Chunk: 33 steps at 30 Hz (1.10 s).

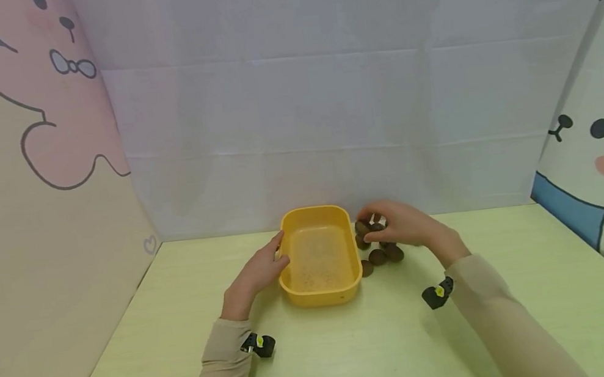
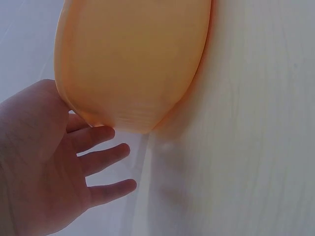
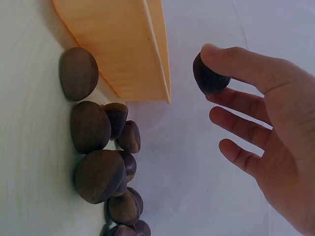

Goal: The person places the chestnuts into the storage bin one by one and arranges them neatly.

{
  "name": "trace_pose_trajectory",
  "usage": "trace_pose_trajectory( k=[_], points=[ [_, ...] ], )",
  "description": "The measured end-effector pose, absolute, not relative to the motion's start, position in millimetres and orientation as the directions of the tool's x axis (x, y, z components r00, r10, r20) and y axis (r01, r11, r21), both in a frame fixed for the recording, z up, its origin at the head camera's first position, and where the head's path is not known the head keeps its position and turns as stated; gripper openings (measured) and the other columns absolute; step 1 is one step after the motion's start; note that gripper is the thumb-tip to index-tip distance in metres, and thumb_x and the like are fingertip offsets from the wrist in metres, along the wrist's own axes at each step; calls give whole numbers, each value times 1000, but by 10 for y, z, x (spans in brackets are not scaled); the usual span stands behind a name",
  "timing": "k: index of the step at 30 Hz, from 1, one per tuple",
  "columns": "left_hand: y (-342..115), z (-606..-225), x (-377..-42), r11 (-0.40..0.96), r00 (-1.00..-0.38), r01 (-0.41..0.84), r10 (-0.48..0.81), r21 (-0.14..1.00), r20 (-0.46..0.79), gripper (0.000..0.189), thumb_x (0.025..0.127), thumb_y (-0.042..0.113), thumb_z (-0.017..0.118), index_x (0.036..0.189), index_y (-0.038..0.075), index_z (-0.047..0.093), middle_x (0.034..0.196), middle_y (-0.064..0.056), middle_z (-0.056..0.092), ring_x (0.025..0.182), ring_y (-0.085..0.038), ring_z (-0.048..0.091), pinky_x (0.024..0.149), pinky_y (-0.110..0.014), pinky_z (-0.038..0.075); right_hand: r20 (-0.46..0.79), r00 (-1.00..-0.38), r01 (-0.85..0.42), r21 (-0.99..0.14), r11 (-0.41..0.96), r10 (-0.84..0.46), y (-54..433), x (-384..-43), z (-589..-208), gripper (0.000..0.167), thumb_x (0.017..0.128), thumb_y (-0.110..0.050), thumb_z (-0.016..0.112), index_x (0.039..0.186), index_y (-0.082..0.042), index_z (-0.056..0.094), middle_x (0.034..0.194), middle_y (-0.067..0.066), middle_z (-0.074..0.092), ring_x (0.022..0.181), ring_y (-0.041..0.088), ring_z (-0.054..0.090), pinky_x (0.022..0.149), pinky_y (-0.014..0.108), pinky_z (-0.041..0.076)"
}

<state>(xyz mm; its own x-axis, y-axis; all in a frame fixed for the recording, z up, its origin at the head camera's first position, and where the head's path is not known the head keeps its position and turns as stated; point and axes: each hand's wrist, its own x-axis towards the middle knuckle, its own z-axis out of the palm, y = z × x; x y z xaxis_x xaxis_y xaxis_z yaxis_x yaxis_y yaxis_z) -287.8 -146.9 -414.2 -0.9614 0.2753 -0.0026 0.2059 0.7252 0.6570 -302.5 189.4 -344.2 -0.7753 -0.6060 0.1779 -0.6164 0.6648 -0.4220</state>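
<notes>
While a creased white sheet fills the back, the left panel carries a pink cartoon animal with a bow tie, and the right panel a white cartoon face with a coral cheek. Below them spreads a pale yellow-green table. Near its far edge, about midway across, sits a yellow tray, its floor marked with faint specks. 2 beige sleeves reach in from the near side. The left hand grips the tray's left rim, thumb to the inside and fingers outside, 3 of them spread apart. The right hand is just right of the tray, thumb and index finger pinching 1 nut, the other 3 fingers lightly bent. On the table beside the tray's right wall lies a loose cluster of brown chestnuts, the nearest just beside that wall. Each wrist wears a small black device. Smallest is the held chestnut, dark, raised off the table and apart from the cluster.
</notes>
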Motion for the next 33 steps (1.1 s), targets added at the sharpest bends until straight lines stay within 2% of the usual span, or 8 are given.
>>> trace_pose_trajectory(
  k=[12,20,26,30,33],
  points=[
    [-1413,-4112,-2854,760,-965,210,263,615,5,68,97,22,47,159,7,23,159,-15,33,136,-27,45,114,-47,34,156,-727,-670,-376,640,-669,1527,-3259,-3285,39,87,-24,75,122,-9,65,117,6,67,105,28,62,93,47,50],
    [-1426,-4097,-2840,789,-966,220,256,573,19,68,97,22,46,158,5,23,158,-15,35,131,-27,49,109,-46,39,119,-711,-679,-376,631,-693,1218,-3420,-3223,38,88,-27,75,121,-12,66,116,5,67,106,27,62,95,43,50],
    [-1409,-4097,-2855,801,-969,210,247,560,10,67,97,22,47,158,7,23,157,-14,37,113,-27,52,95,-43,42,82,-700,-685,-358,635,-709,1039,-3540,-3251,38,86,-27,76,121,-13,67,116,4,68,104,26,63,93,41,51],
    [-1407,-4118,-2869,812,-970,210,243,544,11,67,97,24,47,158,6,24,156,-15,40,110,-26,53,92,-42,43,44,-689,-696,-317,644,-723,925,-3614,-3252,37,86,-27,75,120,-14,67,117,4,68,103,24,63,91,39,51],
    [-1411,-4130,-2884,818,-971,209,241,536,12,67,98,24,48,158,7,24,154,-14,42,107,-26,54,84,-39,44,13,-679,-704,-297,646,-734,830,-3653,-3229,38,86,-26,74,121,-13,66,117,6,67,105,26,63,92,40,51]
  ],
)
